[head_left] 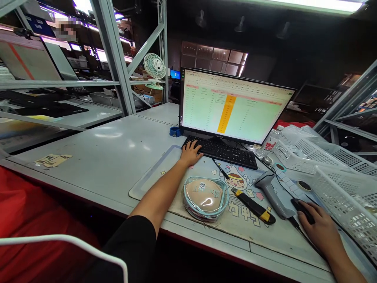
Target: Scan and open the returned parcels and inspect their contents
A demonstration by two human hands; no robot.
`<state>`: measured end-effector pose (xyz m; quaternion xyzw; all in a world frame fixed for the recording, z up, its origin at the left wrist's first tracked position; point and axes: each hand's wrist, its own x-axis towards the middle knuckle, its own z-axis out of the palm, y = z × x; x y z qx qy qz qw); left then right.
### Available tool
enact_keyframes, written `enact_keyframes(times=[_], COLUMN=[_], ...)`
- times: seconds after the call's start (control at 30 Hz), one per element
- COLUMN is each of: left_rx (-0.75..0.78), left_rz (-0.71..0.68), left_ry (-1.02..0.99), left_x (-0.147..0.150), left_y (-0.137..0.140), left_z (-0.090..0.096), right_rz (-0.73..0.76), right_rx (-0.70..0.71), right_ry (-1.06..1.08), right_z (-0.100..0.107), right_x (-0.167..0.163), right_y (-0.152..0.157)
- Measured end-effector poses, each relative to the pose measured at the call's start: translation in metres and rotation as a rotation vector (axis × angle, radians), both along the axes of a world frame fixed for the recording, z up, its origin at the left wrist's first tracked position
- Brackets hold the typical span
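My left hand (191, 153) rests with fingers spread on the left end of a black keyboard (226, 152). Over at the right, my right hand (319, 228) grips a black computer mouse (303, 210). A clear zip pouch (205, 198) with light blue trim and a beige item inside sits on the desk mat (153, 175) near the front edge. Right of it lie a black and yellow utility knife (255, 206) and a grey barcode scanner (273, 194). A black pen (220, 168) lies just below the keyboard. Behind, a monitor (203, 104) displays a spreadsheet with an orange column.
White perforated baskets (341, 196) line the right side, beside a plastic bottle (275, 137) and tape rolls. A blue tape roll (174, 131) stands left of the monitor. Paper labels (53, 160) lie on the desk at left. A green fan (154, 67) is clipped to the metal frame.
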<state>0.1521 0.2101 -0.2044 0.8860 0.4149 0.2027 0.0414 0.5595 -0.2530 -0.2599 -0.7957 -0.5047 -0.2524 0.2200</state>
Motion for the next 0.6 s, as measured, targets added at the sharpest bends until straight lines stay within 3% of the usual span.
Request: enact_keyframes(times=[0.47, 0.6], left_rx=[0.014, 0.006], left_rz=[-0.012, 0.008], left_ry=[-0.017, -0.079], left_x=[0.000, -0.002], left_y=[-0.007, -0.011], left_z=[0.001, 0.024], right_rz=[0.031, 0.015], right_rx=[0.008, -0.010], right_ry=[-0.036, -0.045], right_z=[-0.011, -0.016], right_x=[0.011, 0.015], right_y=[0.004, 0.004])
